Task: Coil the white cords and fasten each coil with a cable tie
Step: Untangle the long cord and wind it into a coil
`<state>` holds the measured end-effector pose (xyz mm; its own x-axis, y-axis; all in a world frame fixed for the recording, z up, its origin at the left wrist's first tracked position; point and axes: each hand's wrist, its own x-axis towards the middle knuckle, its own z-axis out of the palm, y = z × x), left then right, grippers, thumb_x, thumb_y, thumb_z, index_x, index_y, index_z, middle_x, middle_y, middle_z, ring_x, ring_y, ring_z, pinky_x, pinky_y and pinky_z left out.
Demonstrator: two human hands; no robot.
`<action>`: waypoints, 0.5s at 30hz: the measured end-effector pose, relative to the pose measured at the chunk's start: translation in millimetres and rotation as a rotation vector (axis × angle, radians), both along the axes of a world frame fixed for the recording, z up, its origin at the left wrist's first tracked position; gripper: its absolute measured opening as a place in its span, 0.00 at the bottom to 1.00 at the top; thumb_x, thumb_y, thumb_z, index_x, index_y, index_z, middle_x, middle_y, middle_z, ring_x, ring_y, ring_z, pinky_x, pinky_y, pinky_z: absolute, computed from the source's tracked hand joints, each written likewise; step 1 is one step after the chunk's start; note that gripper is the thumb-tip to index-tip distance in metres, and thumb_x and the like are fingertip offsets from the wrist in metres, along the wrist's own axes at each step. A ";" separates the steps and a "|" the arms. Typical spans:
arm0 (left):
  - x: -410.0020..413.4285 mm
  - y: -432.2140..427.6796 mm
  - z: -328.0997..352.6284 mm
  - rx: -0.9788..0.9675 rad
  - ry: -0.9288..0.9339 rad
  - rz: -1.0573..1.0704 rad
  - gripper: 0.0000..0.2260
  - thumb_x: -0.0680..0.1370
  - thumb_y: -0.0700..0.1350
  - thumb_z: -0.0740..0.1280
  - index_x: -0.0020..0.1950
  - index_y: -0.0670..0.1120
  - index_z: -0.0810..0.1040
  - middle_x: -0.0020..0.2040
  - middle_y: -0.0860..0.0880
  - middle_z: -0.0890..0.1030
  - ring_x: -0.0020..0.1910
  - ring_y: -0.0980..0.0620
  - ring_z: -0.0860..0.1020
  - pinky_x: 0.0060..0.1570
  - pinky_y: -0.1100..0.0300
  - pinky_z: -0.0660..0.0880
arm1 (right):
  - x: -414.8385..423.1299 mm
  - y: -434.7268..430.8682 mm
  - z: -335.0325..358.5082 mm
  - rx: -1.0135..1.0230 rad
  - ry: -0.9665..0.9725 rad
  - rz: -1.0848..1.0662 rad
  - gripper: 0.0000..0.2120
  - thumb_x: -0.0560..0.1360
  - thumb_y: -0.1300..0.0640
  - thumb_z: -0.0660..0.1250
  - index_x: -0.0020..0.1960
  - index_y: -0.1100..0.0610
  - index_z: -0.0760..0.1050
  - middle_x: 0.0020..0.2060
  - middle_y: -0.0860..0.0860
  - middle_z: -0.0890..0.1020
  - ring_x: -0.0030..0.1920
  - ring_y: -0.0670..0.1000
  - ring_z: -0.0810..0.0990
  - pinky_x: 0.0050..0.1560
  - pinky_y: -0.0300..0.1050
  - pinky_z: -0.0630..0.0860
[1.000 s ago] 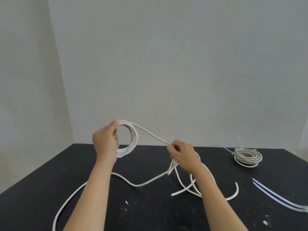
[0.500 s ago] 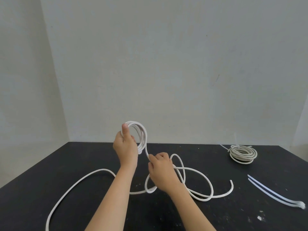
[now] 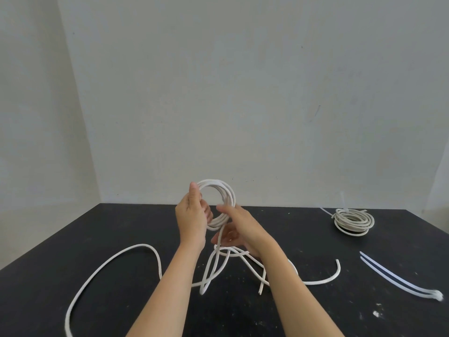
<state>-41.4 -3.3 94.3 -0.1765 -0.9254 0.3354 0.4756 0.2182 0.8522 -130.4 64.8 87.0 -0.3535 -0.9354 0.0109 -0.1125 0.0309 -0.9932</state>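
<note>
The right hand (image 3: 243,229) has come up from below and beside the left hand (image 3: 192,215) to the lower right edge of the coil (image 3: 229,194), and the slack loops of white cord (image 3: 136,246) on the worktop (image 3: 315,314) have drawn in closer under the hands. The two hands are now close together, almost touching. The left hand grips the coil's left side, with its thumb pointing up along the ring and its fingers through the middle, and holds it upright above the worktop. The right hand has its thumb against the coil's lower right rim and its fingers curled round the strand that drops from the coil.

Below the hands that strand falls into a few crossed loops on the worktop. From there one stretch sweeps out to the left of the left forearm and back toward the near edge. A free end (image 3: 337,262) curls up to the right of the right forearm. Well to the right of the right hand lies a finished coil (image 3: 352,231), flat, with a cable tie (image 3: 343,200) sticking up from it. Nearer, also to the right, two loose cable ties (image 3: 418,288) lie side by side.
</note>
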 end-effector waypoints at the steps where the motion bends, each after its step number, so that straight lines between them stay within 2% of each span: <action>1: 0.3 0.8 0.4 -0.001 -0.008 -0.020 0.18 0.81 0.53 0.57 0.35 0.44 0.66 0.23 0.52 0.60 0.21 0.56 0.58 0.22 0.63 0.57 | -0.2 0.8 3.1 0.021 -0.046 0.007 0.15 0.77 0.46 0.61 0.56 0.55 0.73 0.39 0.61 0.83 0.40 0.60 0.84 0.47 0.54 0.82; 3: 0.2 0.7 1.5 0.010 -0.011 -0.061 0.18 0.81 0.53 0.58 0.35 0.44 0.66 0.23 0.51 0.60 0.21 0.56 0.58 0.22 0.63 0.57 | -4.2 -3.5 4.5 -0.007 -0.149 -0.036 0.19 0.76 0.47 0.63 0.53 0.62 0.78 0.39 0.62 0.83 0.40 0.61 0.84 0.46 0.52 0.81; 5: -0.9 0.5 1.8 0.031 -0.004 -0.102 0.18 0.81 0.53 0.59 0.34 0.45 0.65 0.24 0.50 0.59 0.21 0.55 0.57 0.22 0.62 0.56 | -6.9 -9.8 3.4 -0.099 -0.215 -0.132 0.16 0.75 0.52 0.66 0.48 0.67 0.79 0.40 0.62 0.83 0.39 0.58 0.82 0.46 0.50 0.79; 8: -4.8 2.9 1.4 0.053 0.003 -0.149 0.18 0.81 0.52 0.59 0.33 0.45 0.64 0.24 0.50 0.59 0.21 0.55 0.57 0.21 0.63 0.56 | -2.5 -13.7 5.2 -0.247 -0.364 -0.167 0.05 0.74 0.62 0.66 0.47 0.64 0.77 0.37 0.61 0.82 0.35 0.56 0.81 0.37 0.47 0.78; 11: -10.3 7.4 0.7 0.038 -0.035 -0.128 0.19 0.81 0.52 0.58 0.34 0.44 0.65 0.23 0.51 0.60 0.21 0.55 0.58 0.22 0.63 0.58 | -0.3 -15.5 4.6 -0.329 -0.349 -0.228 0.03 0.75 0.62 0.67 0.45 0.61 0.77 0.33 0.58 0.80 0.33 0.54 0.81 0.34 0.45 0.78; 13: -13.2 5.1 -2.5 -0.043 -0.119 -0.041 0.19 0.81 0.54 0.57 0.34 0.44 0.65 0.24 0.51 0.65 0.22 0.54 0.63 0.24 0.62 0.63 | -0.3 -16.7 3.5 -0.326 -0.317 -0.302 0.09 0.76 0.59 0.67 0.38 0.60 0.76 0.27 0.54 0.76 0.29 0.53 0.76 0.33 0.45 0.76; 15: -13.7 -0.2 -8.9 -0.216 -0.359 0.117 0.21 0.80 0.58 0.55 0.39 0.42 0.71 0.32 0.47 0.74 0.32 0.50 0.74 0.34 0.60 0.70 | -1.2 -17.5 5.8 -0.305 -0.295 -0.408 0.12 0.77 0.58 0.66 0.35 0.59 0.73 0.24 0.52 0.72 0.27 0.50 0.72 0.31 0.44 0.73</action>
<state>-55.2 -3.5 85.4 -0.2152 -0.8617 0.4596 0.1184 0.4441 0.8881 -131.6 47.3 92.8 -0.7134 -0.6929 0.1051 0.1307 -0.2788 -0.9514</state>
